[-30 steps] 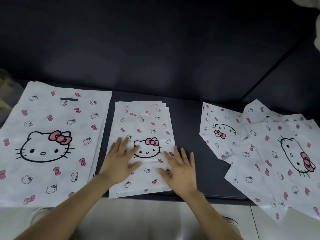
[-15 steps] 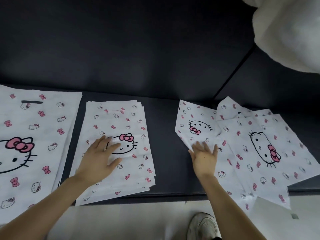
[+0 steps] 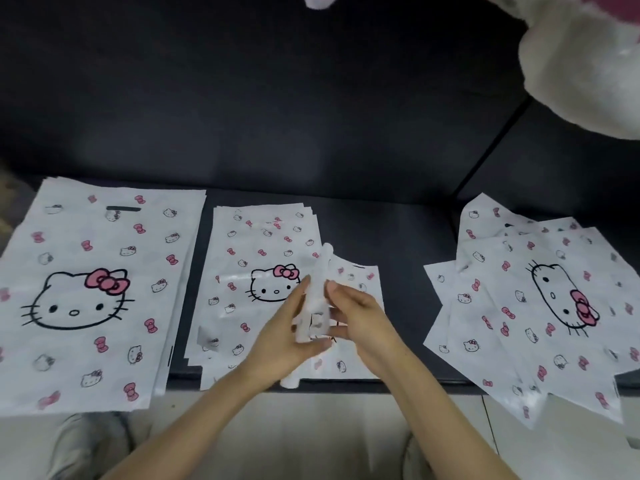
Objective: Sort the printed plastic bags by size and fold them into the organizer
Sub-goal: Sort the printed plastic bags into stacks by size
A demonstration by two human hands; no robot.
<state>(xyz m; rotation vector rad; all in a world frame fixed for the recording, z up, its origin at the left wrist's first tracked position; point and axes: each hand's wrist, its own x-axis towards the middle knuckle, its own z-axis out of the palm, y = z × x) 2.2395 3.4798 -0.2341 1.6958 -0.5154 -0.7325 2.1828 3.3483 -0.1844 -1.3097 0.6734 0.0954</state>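
Observation:
Three groups of white cat-print plastic bags lie on a dark seat. A stack of large bags [image 3: 90, 296] is at the left, a stack of medium bags [image 3: 256, 258] in the middle, and a loose fanned pile [image 3: 540, 306] at the right. Over the right part of the medium stack, a small bag [image 3: 320, 271] stands partly on edge, with its other part lying flat [image 3: 353, 365]. My left hand [image 3: 284, 341] and my right hand [image 3: 363, 317] pinch its raised part from either side. No organizer is in view.
A white plush object [image 3: 581, 71] hangs in at the top right. The dark seat back [image 3: 277, 116] rises behind the bags. The seat's front edge [image 3: 415, 384] runs just below my hands, with pale floor and a shoe [image 3: 86, 441] beneath.
My right hand went to the right pile, then brought a small bag over to the middle stack. My left hand left the medium stack and now holds that bag too.

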